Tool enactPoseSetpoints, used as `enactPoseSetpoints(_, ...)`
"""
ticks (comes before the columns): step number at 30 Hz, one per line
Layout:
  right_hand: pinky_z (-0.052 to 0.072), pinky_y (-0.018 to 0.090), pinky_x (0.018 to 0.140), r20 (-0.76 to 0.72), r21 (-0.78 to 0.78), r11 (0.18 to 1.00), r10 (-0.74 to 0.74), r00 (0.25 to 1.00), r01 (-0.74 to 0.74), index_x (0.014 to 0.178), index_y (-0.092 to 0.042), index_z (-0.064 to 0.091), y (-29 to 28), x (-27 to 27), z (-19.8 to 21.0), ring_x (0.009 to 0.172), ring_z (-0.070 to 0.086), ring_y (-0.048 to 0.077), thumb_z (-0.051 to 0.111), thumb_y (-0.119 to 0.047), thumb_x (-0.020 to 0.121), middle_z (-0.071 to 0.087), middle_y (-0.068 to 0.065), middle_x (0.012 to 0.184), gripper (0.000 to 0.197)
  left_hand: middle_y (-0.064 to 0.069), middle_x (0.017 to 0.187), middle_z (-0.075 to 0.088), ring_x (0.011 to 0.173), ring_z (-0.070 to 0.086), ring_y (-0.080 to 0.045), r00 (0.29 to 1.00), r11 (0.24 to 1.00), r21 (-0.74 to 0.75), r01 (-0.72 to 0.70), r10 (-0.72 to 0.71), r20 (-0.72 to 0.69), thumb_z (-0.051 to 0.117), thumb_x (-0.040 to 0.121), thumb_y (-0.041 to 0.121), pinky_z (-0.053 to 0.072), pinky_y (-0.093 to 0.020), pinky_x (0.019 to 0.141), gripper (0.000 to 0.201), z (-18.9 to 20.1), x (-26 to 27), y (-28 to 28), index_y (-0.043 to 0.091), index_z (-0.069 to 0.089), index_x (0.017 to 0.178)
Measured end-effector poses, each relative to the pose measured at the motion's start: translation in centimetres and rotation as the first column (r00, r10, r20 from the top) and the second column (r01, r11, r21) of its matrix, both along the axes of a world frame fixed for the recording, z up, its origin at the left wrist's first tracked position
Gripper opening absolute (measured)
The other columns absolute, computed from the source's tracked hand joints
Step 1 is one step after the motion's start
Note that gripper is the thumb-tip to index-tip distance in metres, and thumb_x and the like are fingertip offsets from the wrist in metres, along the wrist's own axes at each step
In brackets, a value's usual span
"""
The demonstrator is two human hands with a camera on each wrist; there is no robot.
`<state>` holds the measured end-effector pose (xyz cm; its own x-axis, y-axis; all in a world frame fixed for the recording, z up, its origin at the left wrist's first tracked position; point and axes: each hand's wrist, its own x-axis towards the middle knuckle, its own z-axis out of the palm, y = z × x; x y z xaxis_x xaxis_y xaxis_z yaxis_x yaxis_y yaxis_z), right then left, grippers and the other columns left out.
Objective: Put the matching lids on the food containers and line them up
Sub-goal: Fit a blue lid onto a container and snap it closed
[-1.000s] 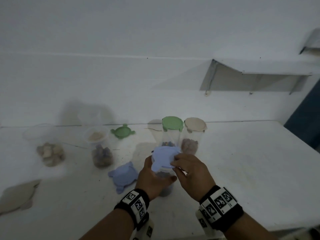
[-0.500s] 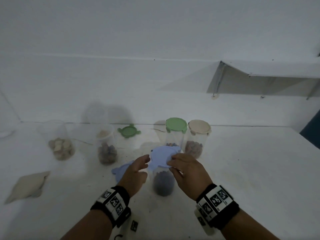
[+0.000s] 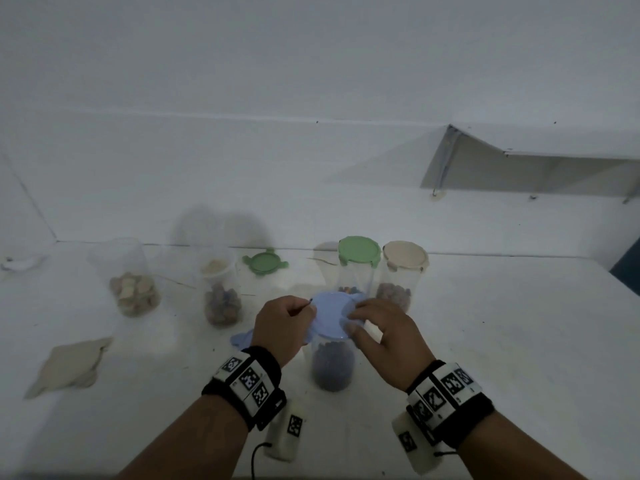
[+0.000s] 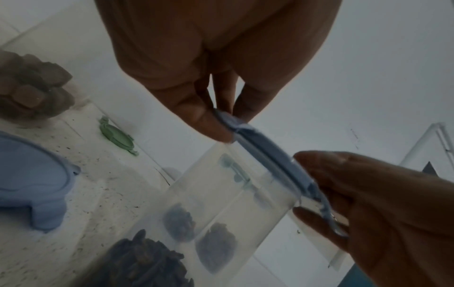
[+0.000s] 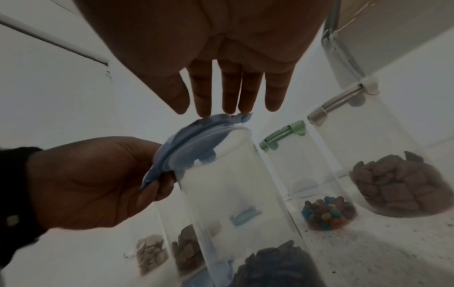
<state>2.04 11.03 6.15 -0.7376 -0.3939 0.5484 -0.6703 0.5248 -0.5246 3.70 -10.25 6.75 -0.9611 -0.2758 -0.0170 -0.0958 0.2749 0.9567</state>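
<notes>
Head view, blue lid on clear tall container with dark bits, on white bench, left hand pinching lid edge, right hand fingers flat on it, left wrist view, lid tab between thumb and fingers, right wrist view, straight fingers touching lid top, no readable writing.

blue lid | green lid | beige lid | white table

lidded jars close behind, bare table right
</notes>
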Motion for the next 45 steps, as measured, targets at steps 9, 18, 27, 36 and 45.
enactPoseSetpoints(9,0.059,0.028,0.08,0.514,-0.058,0.968,-0.179,0.839,0.242,0.118,-0.016,0.066,-0.8,-3.8,1.3,0.089,0.068,0.013,0.067,-0.026,0.094,0.065,-0.01,0.1,0.026,-0.002,0.055,0.056,0.046,0.051,-0.013,0.999,0.998,0.069,0.016,-0.018,0.032,0.064,0.094,0.014,0.05,-0.022,0.05,0.037,1.0,-0.9,0.5,0.012,0.064,0.057)
enactPoseSetpoints(18,0.06,0.037,0.085,0.568,-0.092,0.953,-0.186,0.802,0.287,0.121,-0.015,0.07,-1.4,-4.0,0.6,0.094,0.069,0.015,0.068,-0.027,0.093,0.07,-0.003,0.116,0.031,-0.007,0.088,0.072,0.068,0.069,-0.025,0.998,1.0,-0.019,-0.019,0.021,0.057,0.067,0.091,0.035,0.061,-0.037,0.059,0.021,0.0,-1.5,-0.2,0.017,0.071,0.103)
enactPoseSetpoints(27,0.042,0.018,0.089,0.409,0.095,0.966,-0.257,0.876,0.239,0.129,-0.023,0.069,-1.1,-3.8,0.1,0.101,0.062,0.007,0.054,-0.035,0.1,0.072,-0.005,0.122,0.035,0.014,0.096,0.067,0.086,0.062,-0.003,0.976,0.903,-0.41,0.132,-0.191,-0.108,0.062,0.096,0.025,0.05,-0.022,0.077,0.022,-0.8,0.1,-1.8,0.024,0.072,0.116)
enactPoseSetpoints(36,0.047,0.006,0.082,0.486,-0.019,0.977,-0.177,0.856,0.213,0.125,-0.021,0.071,-1.1,-4.5,-0.4,0.102,0.066,0.003,0.06,-0.034,0.098,0.073,-0.009,0.118,0.033,0.024,0.127,0.058,0.112,0.055,0.0,0.943,0.915,-0.259,0.309,-0.33,-0.04,0.078,0.085,0.035,0.054,-0.02,0.079,0.049,-2.8,0.3,-4.1,0.051,0.054,0.126)
enactPoseSetpoints(45,0.056,0.017,0.081,0.542,-0.125,0.965,-0.13,0.831,0.232,0.123,-0.019,0.073,-1.2,-4.7,-0.9,0.097,0.067,0.0,0.063,-0.031,0.097,0.075,-0.008,0.109,0.03,0.017,0.136,0.053,0.111,0.062,-0.009,0.933,0.922,-0.144,0.359,-0.358,0.038,0.086,0.076,0.037,0.061,-0.033,0.077,0.077,-2.4,-0.7,-4.1,0.054,0.042,0.136)
